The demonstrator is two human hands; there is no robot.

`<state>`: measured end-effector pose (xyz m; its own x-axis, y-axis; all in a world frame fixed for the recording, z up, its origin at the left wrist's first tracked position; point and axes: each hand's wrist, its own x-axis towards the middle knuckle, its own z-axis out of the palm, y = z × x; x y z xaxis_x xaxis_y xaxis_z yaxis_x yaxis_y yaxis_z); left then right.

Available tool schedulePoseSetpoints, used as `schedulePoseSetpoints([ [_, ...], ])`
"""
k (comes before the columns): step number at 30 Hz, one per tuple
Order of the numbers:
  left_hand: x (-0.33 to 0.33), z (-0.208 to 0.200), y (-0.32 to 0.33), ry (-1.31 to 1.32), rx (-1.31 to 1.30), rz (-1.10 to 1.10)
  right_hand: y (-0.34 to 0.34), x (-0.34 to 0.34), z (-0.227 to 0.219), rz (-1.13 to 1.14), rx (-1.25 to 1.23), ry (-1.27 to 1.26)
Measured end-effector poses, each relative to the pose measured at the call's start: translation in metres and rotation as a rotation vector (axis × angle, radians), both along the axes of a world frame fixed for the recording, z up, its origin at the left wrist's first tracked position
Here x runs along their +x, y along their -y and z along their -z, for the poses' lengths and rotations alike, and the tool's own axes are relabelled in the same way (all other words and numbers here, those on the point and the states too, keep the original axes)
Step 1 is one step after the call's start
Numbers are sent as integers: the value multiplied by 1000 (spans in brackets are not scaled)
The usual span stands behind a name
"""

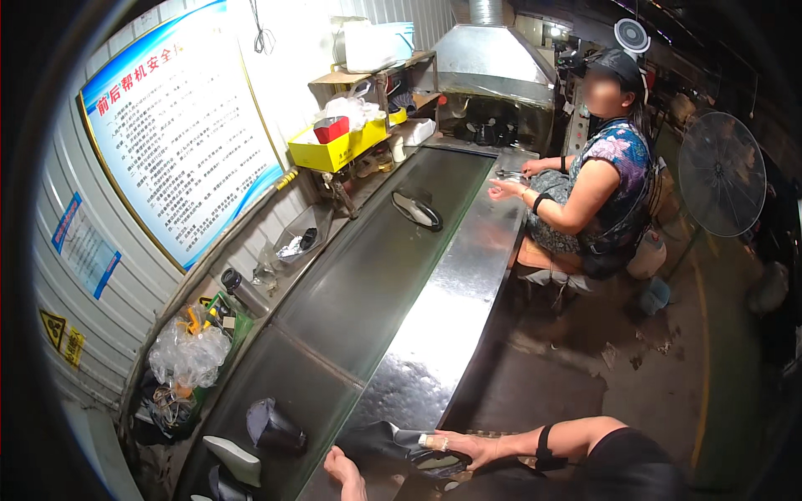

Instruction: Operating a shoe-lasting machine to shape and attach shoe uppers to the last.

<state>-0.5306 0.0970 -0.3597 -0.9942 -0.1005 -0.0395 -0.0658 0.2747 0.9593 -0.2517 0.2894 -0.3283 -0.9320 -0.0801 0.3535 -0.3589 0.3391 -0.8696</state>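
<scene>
My right hand [473,449] is closed around a black boot [378,439] at the lower middle. The boot lies on its side over the metal ledge, its dark sole end next to my fingers. Just left of it, my left hand [344,469] has its fingers curled in; what they hold, if anything, is hidden. On the dark conveyor belt [334,313] near my left hand stands a dark boot upper [274,427]. A pale-soled shoe [233,460] lies beside it, with another dark piece partly cut off below. Farther up the belt rests a single shoe [417,210].
A shiny metal ledge [426,334] runs along the belt's right side. A co-worker [597,179] sits at its far right. At the belt's far end is a metal hood [493,63]. Along the left wall are a yellow box [334,152], a thermos [242,289] and plastic bags [190,351].
</scene>
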Motion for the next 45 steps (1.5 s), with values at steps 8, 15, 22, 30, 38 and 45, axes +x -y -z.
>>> schedulePoseSetpoints([
  [8, -4, -61, -20, 479, -71, 367, -10, 12, -7, -48, 62, 88],
  [15, 31, -94, -50, 267, -404, 209, -24, 2, -24, -180, -17, 25],
  [22, 3, -54, -17, 336, -204, 27, -7, -21, -11, -5, -24, -13],
  [30, 19, -144, 81, 246, 81, -182, -7, -94, -131, -502, -149, 295],
  [38, 121, -198, 182, 101, 99, -479, 126, -153, -124, -620, -160, 1099],
  [45, 252, -245, 295, -38, -38, -790, 258, -96, -150, -811, -374, 829],
])
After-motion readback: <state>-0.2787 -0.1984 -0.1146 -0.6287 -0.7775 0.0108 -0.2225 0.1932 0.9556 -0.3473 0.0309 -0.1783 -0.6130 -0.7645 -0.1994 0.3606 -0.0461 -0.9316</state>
